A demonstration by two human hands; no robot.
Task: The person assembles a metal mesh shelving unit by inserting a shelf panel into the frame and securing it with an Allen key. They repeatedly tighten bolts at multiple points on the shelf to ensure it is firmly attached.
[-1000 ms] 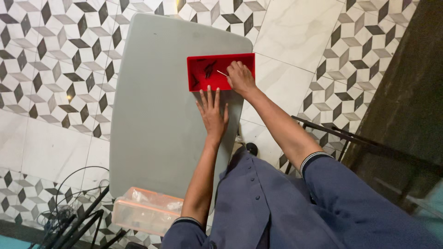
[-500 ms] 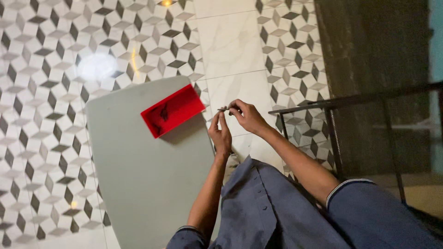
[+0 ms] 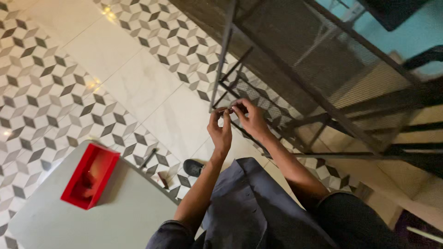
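Note:
My left hand [image 3: 220,130] and my right hand [image 3: 249,118] are raised together in front of me, over the floor beside the table. Their fingertips pinch a small thin dark piece [image 3: 229,110] between them; it is too small to tell what it is. A red open tray [image 3: 90,175] with several small dark parts inside sits on the grey table [image 3: 92,216] at the lower left, well away from both hands.
A black metal mesh rack [image 3: 323,87] stands just beyond my hands at the upper right. The floor has patterned black, grey and white tiles [image 3: 46,92]. My dark shoe [image 3: 192,167] shows near the table edge. My blue garment [image 3: 244,207] fills the bottom.
My hands came out of the red tray and rose together holding a small piece. My view swung right, so the table and tray slid to the lower left.

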